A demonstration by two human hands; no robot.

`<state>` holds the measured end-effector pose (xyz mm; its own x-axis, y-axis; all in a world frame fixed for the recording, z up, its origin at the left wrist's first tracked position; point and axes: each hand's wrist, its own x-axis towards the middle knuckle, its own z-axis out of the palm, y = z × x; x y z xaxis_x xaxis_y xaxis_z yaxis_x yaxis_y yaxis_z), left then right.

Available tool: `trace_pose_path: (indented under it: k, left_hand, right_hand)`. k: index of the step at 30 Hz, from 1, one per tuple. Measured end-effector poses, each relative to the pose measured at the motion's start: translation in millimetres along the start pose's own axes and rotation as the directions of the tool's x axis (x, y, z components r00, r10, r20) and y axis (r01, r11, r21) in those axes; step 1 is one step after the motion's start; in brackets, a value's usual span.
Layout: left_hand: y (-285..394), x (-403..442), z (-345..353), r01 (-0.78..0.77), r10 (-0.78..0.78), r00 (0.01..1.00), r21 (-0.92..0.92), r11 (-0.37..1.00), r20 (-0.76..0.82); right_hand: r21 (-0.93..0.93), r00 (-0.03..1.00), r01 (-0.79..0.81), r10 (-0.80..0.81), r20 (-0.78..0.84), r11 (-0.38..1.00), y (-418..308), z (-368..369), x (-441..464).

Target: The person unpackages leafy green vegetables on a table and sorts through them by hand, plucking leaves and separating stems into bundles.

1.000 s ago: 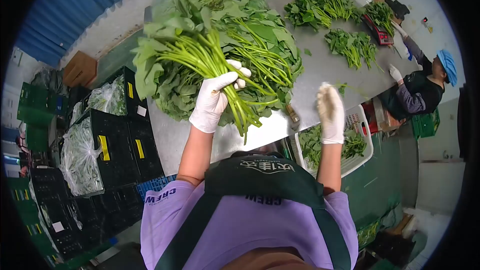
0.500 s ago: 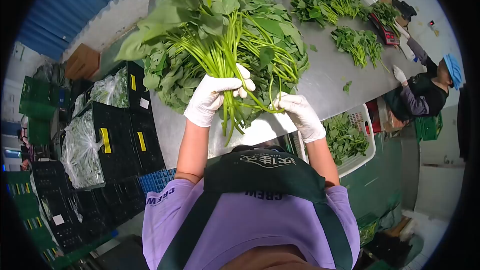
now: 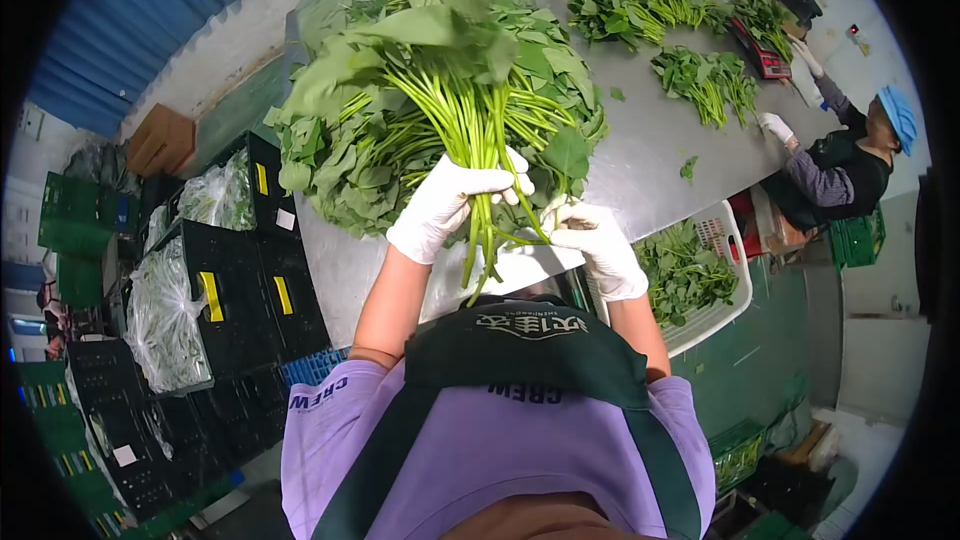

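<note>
My left hand (image 3: 452, 202), in a white glove, is wrapped around a bunch of long-stemmed leafy greens (image 3: 470, 125). Its cut stem ends hang below my fist, and its broad leaves point away from me. To the right, my gloved right hand (image 3: 598, 248) is pinched closed at a bent stem (image 3: 528, 240) beside the bunch. Its fingertips partly cover where they meet the stem. Behind both hands, a large heap of the same greens (image 3: 340, 165) lies on the metal table (image 3: 640, 175).
Smaller bunches of greens (image 3: 705, 85) lie farther right, near a red scale (image 3: 768, 62) and a co-worker in a blue cap (image 3: 845, 165). A white basket (image 3: 738, 290) of greens stands below the table's right edge. Black crates (image 3: 240, 290) with bagged greens are stacked at left.
My left hand has shifted slightly right and toward me with the bunch, whose leaves swing right. My right hand has moved slightly toward me, and the looping stem by it now lies lower.
</note>
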<state>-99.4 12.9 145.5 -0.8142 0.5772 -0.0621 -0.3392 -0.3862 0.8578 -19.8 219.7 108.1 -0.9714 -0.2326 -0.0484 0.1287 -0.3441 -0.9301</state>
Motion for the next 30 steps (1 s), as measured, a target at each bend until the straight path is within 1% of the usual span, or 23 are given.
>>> trace_pose_path:
  k: [1, 2, 3, 4, 5, 6, 7, 8, 10, 11, 12, 13, 14, 17, 18, 20, 21, 22, 24, 25, 26, 28, 30]
  left_hand:
    - [-1.4, 1.2, 2.3, 0.021, -0.021, 0.999, -0.014, 1.0, -0.042]
    - [-2.7, 1.8, 3.2, -0.052, 0.046, 0.993, -0.053, 0.997, -0.11]
    - [-4.6, 2.8, 2.9, -0.13, 0.113, 0.977, -0.088, 0.988, -0.179]
    - [-6.5, 5.0, 1.2, -0.21, 0.175, 0.952, -0.118, 0.971, -0.251]
    - [-4.5, 7.5, -13.5, -0.308, 0.24, 0.899, -0.139, 0.941, -0.367]
    - [13.2, -2.4, -14.3, -0.406, 0.287, 0.847, -0.199, 0.892, -0.447]
    - [16.9, -2.1, -34.6, -0.504, 0.328, 0.791, -0.248, 0.827, -0.516]
    - [24.7, -8.6, -43.6, -0.56, 0.401, 0.752, -0.185, 0.808, -0.522]
    - [32.7, -18.7, -53.6, -0.607, 0.486, 0.733, -0.133, 0.784, -0.477]
    - [30.3, -20.5, -57.3, -0.611, 0.498, 0.74, -0.142, 0.779, -0.452]
    - [25.5, -22.4, -61.5, -0.615, 0.51, 0.746, -0.15, 0.774, -0.429]
    - [20.1, -23.9, -61.9, -0.602, 0.511, 0.749, -0.113, 0.79, -0.422]
    - [14.2, -24.5, -66.4, -0.569, 0.445, 0.766, -0.165, 0.806, -0.465]
    - [4.0, -28.9, -59.3, -0.53, 0.425, 0.791, -0.146, 0.835, -0.44]
    - [-2.4, -29.3, -61.0, -0.478, 0.354, 0.82, -0.198, 0.856, -0.451]
    - [-12.8, -22.9, -51.6, -0.412, 0.316, 0.819, -0.109, 0.904, -0.479]
    - [-16.9, -13.8, -47.2, -0.394, 0.292, 0.842, -0.147, 0.907, -0.453]
    - [-20.9, -4.1, -40.8, -0.368, 0.262, 0.865, -0.187, 0.911, -0.429]
    - [-22.8, 21.9, -27.1, -0.379, 0.274, 0.88, -0.225, 0.898, -0.389]
    - [-26.4, 38.3, -29.3, -0.369, 0.285, 0.891, -0.197, 0.908, -0.354]
    - [-25.8, 52.3, -33.8, -0.373, 0.284, 0.886, -0.199, 0.906, -0.367]
    - [-27.1, 74.8, -48.0, -0.437, 0.315, 0.827, -0.179, 0.881, -0.466]
    - [-17.8, 77.3, -61.8, -0.451, 0.332, 0.818, -0.165, 0.877, -0.469]
  right_hand:
    - [0.027, 0.997, 0.067, -0.066, -0.034, 0.997, 1.7, 0.5, -1.7]
    - [0.051, 0.989, 0.135, -0.132, -0.069, 0.989, 3.7, 0.6, -3.4]
    - [-0.011, 0.92, 0.32, -0.313, -0.237, 0.947, 7.3, -0.7, -4.9]
    - [0.219, 0.868, 0.44, -0.351, -0.35, 0.871, -0.2, -18.8, -6.8]
    - [0.419, 0.801, 0.576, -0.384, -0.459, 0.702, -7.6, -36.8, -8.8]
    - [0.536, 0.722, 0.69, -0.409, -0.558, 0.486, -15.0, -54.9, -10.9]
    - [0.552, 0.713, 0.7, -0.48, -0.511, 0.452, -25.9, -78.5, -15.8]
    - [0.54, 0.684, 0.728, -0.503, -0.528, 0.424, -33.3, -99.5, -11.6]
    - [0.618, 0.81, 0.581, -0.297, -0.506, 0.53, -46.0, -105.2, 10.3]
    - [0.311, 0.81, 0.469, -0.262, -0.525, 0.826, -44.2, -101.6, 27.6]
    - [-0.048, 0.797, 0.254, -0.237, -0.556, 0.966, -36.2, -92.5, 45.2]
    - [-0.254, 0.851, 0.134, -0.243, -0.465, 0.958, -30.5, -83.3, 56.5]
    - [-0.46, 0.9, 0.029, -0.223, -0.374, 0.888, -24.7, -76.0, 67.8]
    - [-0.497, 0.956, -0.178, 0.03, -0.291, 0.85, 5.2, -78.6, 106.1]
    - [-0.55, 0.979, -0.108, -0.008, -0.205, 0.828, 26.7, -102.7, 124.0]
    - [-0.522, 0.948, -0.146, -0.032, -0.317, 0.841, -16.7, -61.5, 117.7]
    - [-0.615, 0.945, -0.021, -0.186, -0.27, 0.788, -26.6, -60.0, 121.0]
    - [-0.527, 0.939, 0.034, -0.208, -0.275, 0.849, -31.3, -55.9, 127.9]
    - [-0.48, 0.932, 0.135, -0.276, -0.236, 0.867, -50.1, -39.1, 134.9]
    - [-0.425, 0.897, 0.275, -0.39, -0.211, 0.862, -55.3, -26.1, 139.8]
    - [-0.353, 0.885, 0.284, -0.385, -0.26, 0.891, -68.6, -14.2, 138.5]
    - [-0.359, 0.749, 0.468, -0.578, -0.324, 0.807, -106.3, 8.4, 125.8]
    - [-0.363, 0.563, 0.657, -0.75, -0.347, 0.661, -133.2, -7.7, 109.6]
